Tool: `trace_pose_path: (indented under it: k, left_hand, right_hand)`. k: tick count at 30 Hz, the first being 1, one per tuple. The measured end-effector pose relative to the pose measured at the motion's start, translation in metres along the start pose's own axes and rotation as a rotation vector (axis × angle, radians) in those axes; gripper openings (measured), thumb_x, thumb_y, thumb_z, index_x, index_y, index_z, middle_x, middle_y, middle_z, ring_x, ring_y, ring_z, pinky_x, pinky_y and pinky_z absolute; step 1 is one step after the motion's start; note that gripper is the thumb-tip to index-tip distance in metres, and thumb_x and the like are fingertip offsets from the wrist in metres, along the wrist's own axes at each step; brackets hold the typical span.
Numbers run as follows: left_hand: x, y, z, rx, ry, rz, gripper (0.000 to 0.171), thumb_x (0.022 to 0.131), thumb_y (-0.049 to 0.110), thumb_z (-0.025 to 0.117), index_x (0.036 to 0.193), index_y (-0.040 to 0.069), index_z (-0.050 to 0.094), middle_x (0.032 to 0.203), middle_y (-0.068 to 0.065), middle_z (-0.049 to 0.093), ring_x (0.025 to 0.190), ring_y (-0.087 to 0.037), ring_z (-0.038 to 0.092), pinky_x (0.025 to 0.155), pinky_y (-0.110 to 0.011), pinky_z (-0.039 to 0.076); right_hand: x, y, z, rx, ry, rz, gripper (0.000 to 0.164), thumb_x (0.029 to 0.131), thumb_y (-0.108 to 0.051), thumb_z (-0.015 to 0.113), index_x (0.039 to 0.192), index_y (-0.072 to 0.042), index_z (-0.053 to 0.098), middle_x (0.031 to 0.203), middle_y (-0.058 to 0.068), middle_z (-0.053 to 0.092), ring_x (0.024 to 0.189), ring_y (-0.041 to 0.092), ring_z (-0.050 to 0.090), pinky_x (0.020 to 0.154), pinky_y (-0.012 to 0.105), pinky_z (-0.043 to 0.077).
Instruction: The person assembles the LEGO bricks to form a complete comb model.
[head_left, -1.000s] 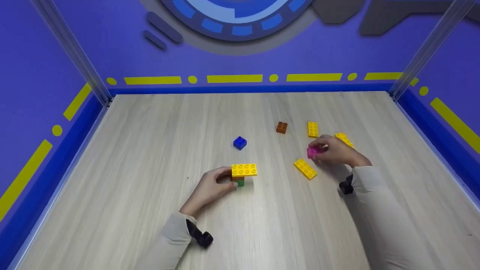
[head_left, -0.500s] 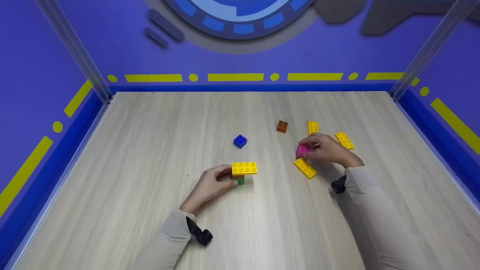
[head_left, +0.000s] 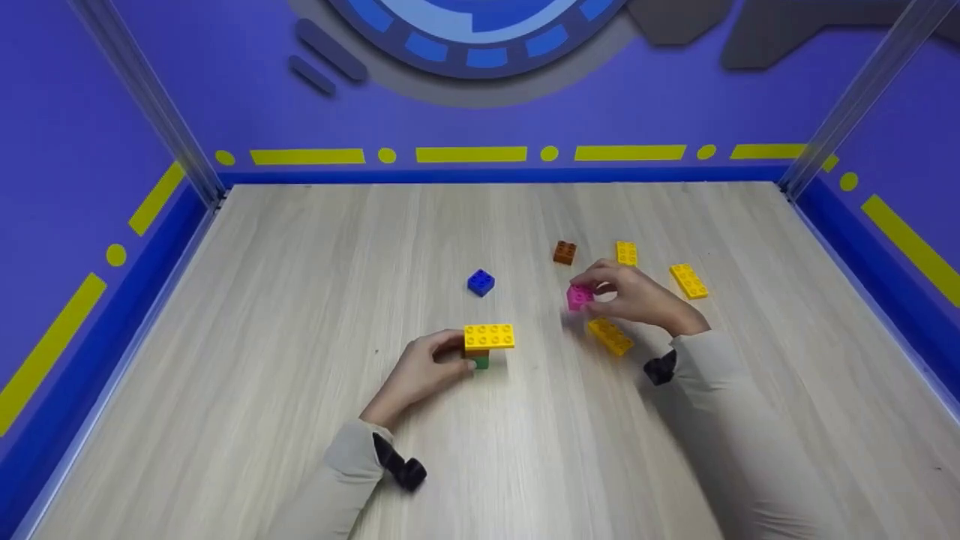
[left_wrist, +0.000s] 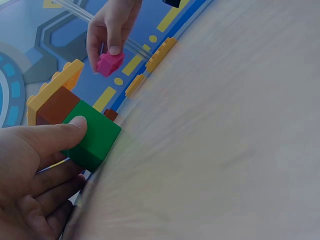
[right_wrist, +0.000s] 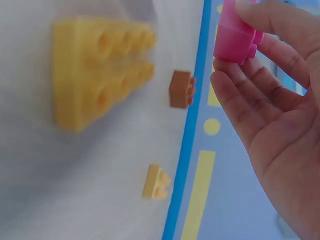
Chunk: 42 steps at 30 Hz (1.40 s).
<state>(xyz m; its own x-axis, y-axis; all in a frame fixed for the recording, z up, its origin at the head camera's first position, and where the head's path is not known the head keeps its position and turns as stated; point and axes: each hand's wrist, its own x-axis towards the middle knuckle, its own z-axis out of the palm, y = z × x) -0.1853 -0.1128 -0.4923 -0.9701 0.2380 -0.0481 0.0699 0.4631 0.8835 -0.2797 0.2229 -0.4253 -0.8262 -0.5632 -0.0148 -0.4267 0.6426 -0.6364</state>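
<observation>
My left hand [head_left: 421, 375] grips a small stack on the table, its thumb on the green brick [left_wrist: 97, 135] at the bottom. Above the green sits a brown brick [left_wrist: 61, 106], topped by a long yellow brick [head_left: 489, 336] that juts out to the right. My right hand [head_left: 637, 300] pinches a pink brick [head_left: 579, 298] between thumb and fingers. In the right wrist view the pink brick [right_wrist: 235, 35] has its studs turned toward the palm. Just below the right hand in the head view lies another yellow brick [head_left: 610, 337].
Beyond the hands, a blue brick [head_left: 481, 283] and a brown brick [head_left: 565, 253] lie on the wooden table [head_left: 315, 285]. Two more long yellow bricks, one behind the right hand [head_left: 626, 253], lie at the back right. Purple walls enclose the table's back and sides.
My right hand has carried the pink brick leftward, past the near yellow brick and toward the stack. The left hand and its stack have stayed in place.
</observation>
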Motion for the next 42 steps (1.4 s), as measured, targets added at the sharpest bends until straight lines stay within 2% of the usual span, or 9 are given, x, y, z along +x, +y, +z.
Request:
trace_pose_path:
  k: [6,14,23,33,42]
  left_hand:
    - [0.000,0.000,0.000,0.012,0.005,-0.008,0.047,0.084,0.023,0.073,0.128,0.016,0.060,0.130,-0.003,0.062,0.128,-0.023,0.052,0.112,-0.042,0.037]
    - [0.000,0.000,0.000,0.011,-0.004,-0.009,0.047,0.084,0.024,0.073,0.129,0.016,0.060,0.130,-0.003,0.062,0.128,-0.023,0.052,0.112,-0.042,0.037]
    - [0.001,-0.001,0.000,-0.001,-0.013,0.020,0.045,0.084,0.022,0.073,0.128,0.017,0.061,0.126,-0.001,0.064,0.124,-0.020,0.055,0.108,-0.039,0.042]
    - [0.000,-0.002,0.002,0.001,0.000,0.010,0.046,0.083,0.022,0.073,0.128,0.017,0.061,0.126,-0.001,0.064,0.123,-0.021,0.055,0.109,-0.040,0.041]
    - [0.000,0.001,0.000,-0.002,0.003,0.010,0.047,0.083,0.022,0.073,0.128,0.016,0.061,0.128,-0.003,0.063,0.126,-0.023,0.053,0.111,-0.042,0.038]
  right_hand:
    - [0.004,-0.019,0.004,-0.016,-0.007,-0.033,0.038,0.085,-0.015,0.072,0.123,-0.009,0.065,0.120,0.009,0.061,0.107,0.026,0.059,0.094,0.050,0.052]
    - [0.009,-0.035,0.011,-0.057,-0.010,-0.002,0.042,0.085,-0.021,0.073,0.126,-0.014,0.063,0.125,0.008,0.062,0.110,0.024,0.058,0.094,0.046,0.053]
    - [0.012,-0.046,0.014,-0.064,-0.011,-0.127,0.040,0.086,-0.023,0.073,0.123,-0.012,0.065,0.120,0.006,0.063,0.104,0.022,0.060,0.091,0.045,0.055]
    - [0.017,-0.058,0.021,-0.017,-0.053,-0.191,0.041,0.087,-0.021,0.071,0.126,-0.011,0.063,0.117,0.005,0.062,0.105,0.021,0.061,0.092,0.044,0.054]
    - [0.022,-0.068,0.028,-0.033,-0.050,-0.266,0.040,0.087,-0.021,0.071,0.125,-0.012,0.064,0.114,0.004,0.063,0.104,0.019,0.059,0.094,0.043,0.053]
